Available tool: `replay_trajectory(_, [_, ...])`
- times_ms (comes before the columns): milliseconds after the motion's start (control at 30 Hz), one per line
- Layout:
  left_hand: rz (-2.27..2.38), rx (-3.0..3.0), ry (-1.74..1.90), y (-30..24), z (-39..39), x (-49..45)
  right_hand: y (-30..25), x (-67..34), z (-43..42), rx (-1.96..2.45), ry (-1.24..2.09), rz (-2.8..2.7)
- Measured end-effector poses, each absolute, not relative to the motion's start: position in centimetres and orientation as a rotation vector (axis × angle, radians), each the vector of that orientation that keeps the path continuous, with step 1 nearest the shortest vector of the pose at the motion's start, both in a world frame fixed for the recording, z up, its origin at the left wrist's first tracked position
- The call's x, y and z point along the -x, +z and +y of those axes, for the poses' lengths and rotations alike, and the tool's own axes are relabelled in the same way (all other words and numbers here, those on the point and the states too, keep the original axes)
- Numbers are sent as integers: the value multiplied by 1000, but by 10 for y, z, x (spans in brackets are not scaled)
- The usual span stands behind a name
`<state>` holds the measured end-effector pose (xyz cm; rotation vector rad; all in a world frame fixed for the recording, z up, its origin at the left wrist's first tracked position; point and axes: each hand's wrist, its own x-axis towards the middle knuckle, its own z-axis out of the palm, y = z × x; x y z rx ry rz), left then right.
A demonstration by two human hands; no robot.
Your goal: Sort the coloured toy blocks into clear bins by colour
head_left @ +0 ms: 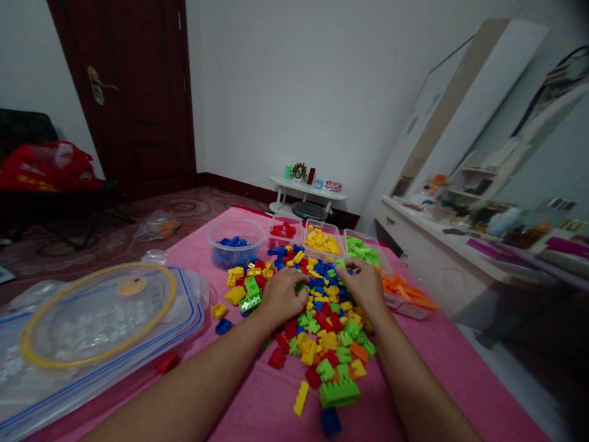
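A heap of plastic building bricks [326,316] in red, yellow, blue, green and orange lies spread over a pink-covered table. My left hand [283,298] is over the heap's left side, fingers curled in. A bit of green shows between its thumb and finger, but what it holds is unclear. Across from it, my right hand [365,285] is at the heap's right edge, thumb and finger closed on a light green building brick [340,263]. Beside my left wrist lie green bricks [251,296] and a yellow brick [235,296].
Behind the heap stand a round tub of blue bricks [210,236] and clear boxes of red [271,240], yellow [341,236] and green bricks [372,231]. Orange pieces [405,294] fill a box at right. A yellow-rimmed lid [170,279] rests on plastic bags at left.
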<state>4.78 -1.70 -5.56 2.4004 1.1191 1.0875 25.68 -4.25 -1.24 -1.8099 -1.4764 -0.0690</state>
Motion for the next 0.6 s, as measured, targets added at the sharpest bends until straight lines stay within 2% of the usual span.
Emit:
replay_trajectory(200, [1121, -2407, 1066, -54, -16, -48, -2, -266, -54, 1490, 476, -999])
replay_trajectory(300, [1102, -2409, 1061, -54, -16, -47, 7, -268, -58, 1417, 632, -910])
replay_trajectory(433, [1087, -2412, 1051, -55, -15, -47, 17, -266, -64, 1499, 733, -1069])
replay_trajectory(600, [1089, -2420, 1024, -53, -15, -47, 19, -263, -67, 1656, 570, -1631])
